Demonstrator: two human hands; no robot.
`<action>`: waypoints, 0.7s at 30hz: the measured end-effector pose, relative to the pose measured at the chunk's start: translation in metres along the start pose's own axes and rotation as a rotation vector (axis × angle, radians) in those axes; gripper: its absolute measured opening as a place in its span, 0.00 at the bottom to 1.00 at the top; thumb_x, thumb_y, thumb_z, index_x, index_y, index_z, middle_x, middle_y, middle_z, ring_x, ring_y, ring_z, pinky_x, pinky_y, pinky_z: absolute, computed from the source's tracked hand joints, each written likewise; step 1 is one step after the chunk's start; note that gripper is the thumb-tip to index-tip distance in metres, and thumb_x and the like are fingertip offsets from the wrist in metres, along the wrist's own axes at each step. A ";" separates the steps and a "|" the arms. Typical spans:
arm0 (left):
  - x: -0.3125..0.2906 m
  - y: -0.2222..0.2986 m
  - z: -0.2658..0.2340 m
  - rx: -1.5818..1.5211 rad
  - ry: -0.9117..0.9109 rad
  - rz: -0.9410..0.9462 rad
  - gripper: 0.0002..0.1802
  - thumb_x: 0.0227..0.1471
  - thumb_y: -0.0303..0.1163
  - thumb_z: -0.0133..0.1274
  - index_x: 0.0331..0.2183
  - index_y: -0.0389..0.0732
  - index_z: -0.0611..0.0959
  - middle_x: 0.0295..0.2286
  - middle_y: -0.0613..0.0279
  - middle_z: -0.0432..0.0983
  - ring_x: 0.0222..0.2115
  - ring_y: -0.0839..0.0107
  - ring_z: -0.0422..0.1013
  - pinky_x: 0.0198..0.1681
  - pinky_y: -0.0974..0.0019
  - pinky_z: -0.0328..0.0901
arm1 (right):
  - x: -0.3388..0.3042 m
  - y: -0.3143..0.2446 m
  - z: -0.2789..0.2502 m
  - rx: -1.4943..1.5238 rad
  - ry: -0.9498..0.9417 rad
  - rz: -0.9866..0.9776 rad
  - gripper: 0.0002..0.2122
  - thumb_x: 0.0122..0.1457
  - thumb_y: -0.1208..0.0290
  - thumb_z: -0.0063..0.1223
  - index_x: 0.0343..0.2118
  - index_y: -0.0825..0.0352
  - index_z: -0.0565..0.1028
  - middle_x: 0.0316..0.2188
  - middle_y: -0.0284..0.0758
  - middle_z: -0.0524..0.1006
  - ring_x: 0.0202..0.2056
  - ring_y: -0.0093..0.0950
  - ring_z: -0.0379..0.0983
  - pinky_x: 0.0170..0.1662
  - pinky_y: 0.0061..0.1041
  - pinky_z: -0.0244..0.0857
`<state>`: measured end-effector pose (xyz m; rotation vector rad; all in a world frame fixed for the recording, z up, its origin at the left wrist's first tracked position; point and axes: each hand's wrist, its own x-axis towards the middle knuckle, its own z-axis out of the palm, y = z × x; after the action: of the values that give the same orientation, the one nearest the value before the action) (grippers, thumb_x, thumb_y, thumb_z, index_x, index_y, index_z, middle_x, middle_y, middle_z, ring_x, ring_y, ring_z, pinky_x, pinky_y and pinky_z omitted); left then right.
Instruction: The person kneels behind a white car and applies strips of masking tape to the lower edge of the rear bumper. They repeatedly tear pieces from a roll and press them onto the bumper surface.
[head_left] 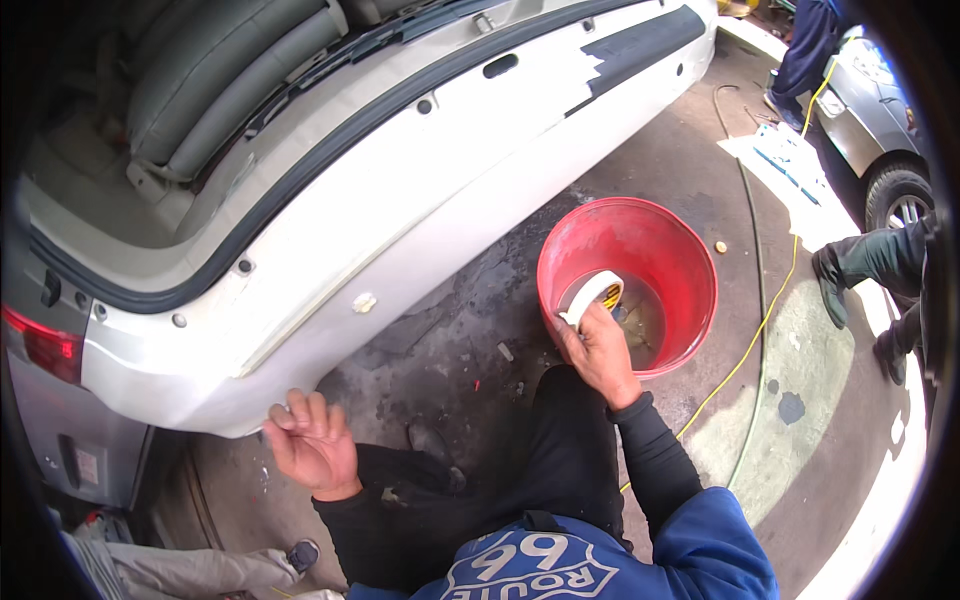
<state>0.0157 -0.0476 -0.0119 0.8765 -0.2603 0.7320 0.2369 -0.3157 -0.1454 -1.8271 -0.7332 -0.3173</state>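
My right hand [605, 355] grips a roll of white tape [598, 290] by its lower edge. It holds the roll over the mouth of a red bucket [697, 300] that has some murky liquid at the bottom. My left hand [313, 445] is raised with the palm turned up and the fingers loosely bent, and I see nothing in it. This hand is beside the lower corner of a pale car body [400, 215], apart from the bucket. A small pale lump [364, 301] sticks to the car's lower panel.
Black rubber seal [345, 150] edges the car's rear opening, with grey seats [215, 85] inside. A yellow cord [748, 350] and a dark hose [757, 240] cross the floor on the right. Other people's legs [880, 265] appear right and lower left. A silver car [870, 110] stands at upper right.
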 end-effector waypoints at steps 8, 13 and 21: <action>0.036 -0.106 0.057 1.539 -1.429 -0.889 0.28 0.62 0.48 0.54 0.55 0.38 0.79 0.55 0.49 0.74 0.58 0.51 0.68 0.62 0.52 0.62 | 0.001 -0.006 0.000 -0.305 -0.111 -0.115 0.08 0.54 0.73 0.64 0.32 0.67 0.75 0.30 0.40 0.73 0.36 0.42 0.72 0.41 0.40 0.68; 0.029 -0.146 0.025 1.624 -1.551 -0.840 0.26 0.61 0.46 0.55 0.54 0.39 0.80 0.55 0.51 0.74 0.58 0.51 0.68 0.61 0.52 0.62 | 0.001 -0.007 0.002 -0.363 -0.099 -0.073 0.08 0.53 0.73 0.64 0.31 0.66 0.75 0.30 0.40 0.73 0.36 0.42 0.72 0.41 0.40 0.68; 0.020 -0.142 -0.018 1.520 -1.333 -0.676 0.21 0.59 0.41 0.57 0.49 0.39 0.83 0.49 0.54 0.78 0.52 0.55 0.73 0.56 0.56 0.66 | 0.004 -0.009 0.008 -0.342 -0.055 -0.045 0.07 0.55 0.73 0.64 0.31 0.67 0.75 0.28 0.40 0.72 0.34 0.43 0.71 0.38 0.42 0.67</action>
<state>0.1251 -0.0836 -0.0996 2.6746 -0.5257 -0.6064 0.2337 -0.3052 -0.1391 -2.1504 -0.7954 -0.4453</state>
